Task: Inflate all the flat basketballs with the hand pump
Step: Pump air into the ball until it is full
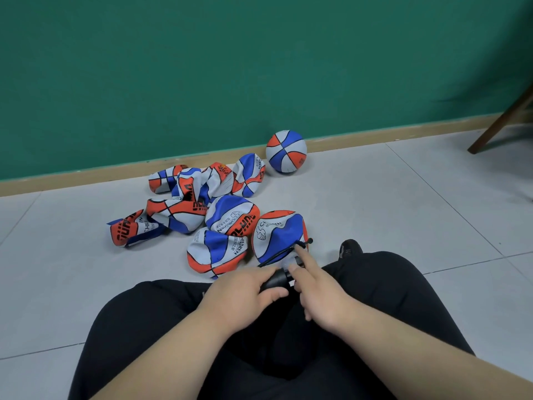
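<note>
One inflated basketball point(286, 151) is sitting against the wooden baseboard point(86, 176) under the green wall point(230, 67), round and blue/orange/grey, a bit apart from the rest. Roughly eight flat basketballs point(202, 209) are lying crumpled in a loose pile on the grey tile floor point(403, 197) just ahead of my knees, several overlapping. Readable print: "CHILDREN" on at least two of them, one on the near-centre ball point(215, 252) and one on the far-left ball point(132, 230); big black block brand lettering on the orange panels, but it's creased and I can't make out the name. The nearest flat ball point(278, 233) is showing a thumbs-up logo plus small characters too small to read. I'm sitting with black trousers point(375, 298) on, one black shoe point(349, 247) poking out to the right. My left hand point(245, 293) is wrapping around the black hand pump point(277, 280) barrel, fingers clenched on it, over my lap. My right hand point(320, 295) is mostly loose, index finger extended and touching the thin black hose point(284, 252) near its tip, which is lying across the nearest flat ball. Can't tell whether the needle is actually in the valve. A dark wooden chair leg point(501, 116) is showing at the far right.
</note>
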